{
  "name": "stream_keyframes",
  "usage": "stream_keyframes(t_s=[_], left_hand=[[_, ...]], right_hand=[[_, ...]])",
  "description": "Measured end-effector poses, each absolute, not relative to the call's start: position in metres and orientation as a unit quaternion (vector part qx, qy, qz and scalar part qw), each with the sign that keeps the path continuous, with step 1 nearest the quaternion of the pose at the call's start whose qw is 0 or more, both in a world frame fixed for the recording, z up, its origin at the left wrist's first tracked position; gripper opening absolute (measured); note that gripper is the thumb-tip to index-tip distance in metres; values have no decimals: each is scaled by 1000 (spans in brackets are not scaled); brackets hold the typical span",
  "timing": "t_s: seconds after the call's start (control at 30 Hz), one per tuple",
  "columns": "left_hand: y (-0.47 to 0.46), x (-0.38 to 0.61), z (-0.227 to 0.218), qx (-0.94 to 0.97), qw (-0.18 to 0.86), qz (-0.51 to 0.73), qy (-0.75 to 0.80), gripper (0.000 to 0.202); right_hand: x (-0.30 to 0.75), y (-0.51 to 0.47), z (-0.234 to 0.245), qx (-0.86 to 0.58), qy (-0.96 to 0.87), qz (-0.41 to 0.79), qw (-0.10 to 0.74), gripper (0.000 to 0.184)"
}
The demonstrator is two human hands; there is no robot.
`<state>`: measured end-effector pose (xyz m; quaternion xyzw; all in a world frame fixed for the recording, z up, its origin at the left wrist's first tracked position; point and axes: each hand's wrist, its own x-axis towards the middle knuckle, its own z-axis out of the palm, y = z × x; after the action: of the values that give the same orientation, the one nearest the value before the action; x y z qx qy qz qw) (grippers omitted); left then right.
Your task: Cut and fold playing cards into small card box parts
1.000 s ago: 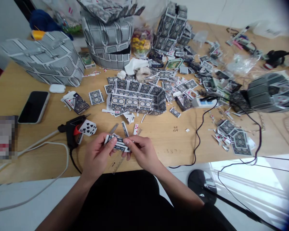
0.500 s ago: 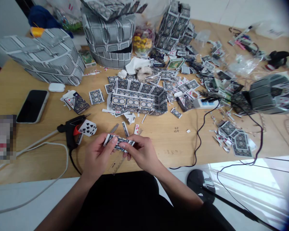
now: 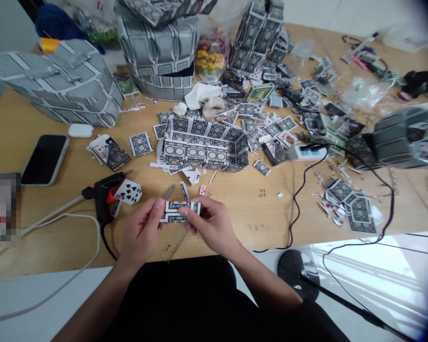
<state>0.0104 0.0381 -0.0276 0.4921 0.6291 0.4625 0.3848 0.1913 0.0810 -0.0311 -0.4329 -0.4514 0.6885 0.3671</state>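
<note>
Held just above the near edge of the wooden table [image 3: 257,204]: a small folded playing-card piece [image 3: 180,212], patterned back up, pinched at its left end by the left hand [image 3: 142,232] and at its right end by the right hand [image 3: 210,225], fingers of both closed on it. Under the hands, a clear ruler [image 3: 173,244]. Just left, a black glue gun [image 3: 102,194] with a spade card [image 3: 129,191] leaning on it. Farther back, a card-built open box [image 3: 205,147].

From my end the surface [image 3: 264,213] looks like matt pale wood, the folded card piece [image 3: 180,212] is printed paper with a slight sheen, glue gun [image 3: 102,194] matt black plastic, phone [image 3: 44,159] glossy glass.
</note>
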Motion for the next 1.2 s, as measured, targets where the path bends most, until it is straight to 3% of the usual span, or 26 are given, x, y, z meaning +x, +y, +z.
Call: stream_keyframes(t_s=[0.1, 0.33, 0.57, 0.83, 1.2], left_hand=[[41, 8, -28, 507, 425, 434, 612, 42], [40, 10, -30, 459, 465, 443, 614, 12], [38, 12, -31, 376, 569, 463, 567, 23], [34, 12, -31, 274, 659, 474, 515, 29], [31, -8, -30, 267, 553, 576, 540, 17]], right_hand=[[195, 87, -31, -448, -433, 680, 387, 40], [197, 91, -30, -433, -422, 695, 390, 39], [196, 90, -34, -399, -472, 671, 410, 57], [195, 88, -32, -330, -427, 731, 417, 67], [205, 98, -35, -376, -380, 693, 484, 61]])
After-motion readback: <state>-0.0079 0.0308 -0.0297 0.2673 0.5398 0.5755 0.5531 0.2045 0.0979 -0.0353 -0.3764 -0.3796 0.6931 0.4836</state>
